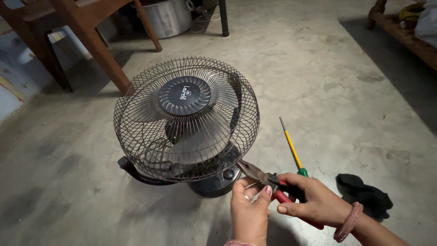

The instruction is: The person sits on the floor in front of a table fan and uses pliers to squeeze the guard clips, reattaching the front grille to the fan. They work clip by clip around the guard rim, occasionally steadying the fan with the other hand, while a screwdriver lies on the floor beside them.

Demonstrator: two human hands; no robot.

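With the right hand [314, 200] clamped on the pliers [268, 181] and the left hand [249, 212] pinching beside them, steady the jaws squarely at the fan [186, 120] cage's lower rim.

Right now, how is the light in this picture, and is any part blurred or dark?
Head view: dim, even light; the fan and pliers are sharp; a dark shadow lies on the floor at upper right; the black cloth shows little detail; both hands are in focus.
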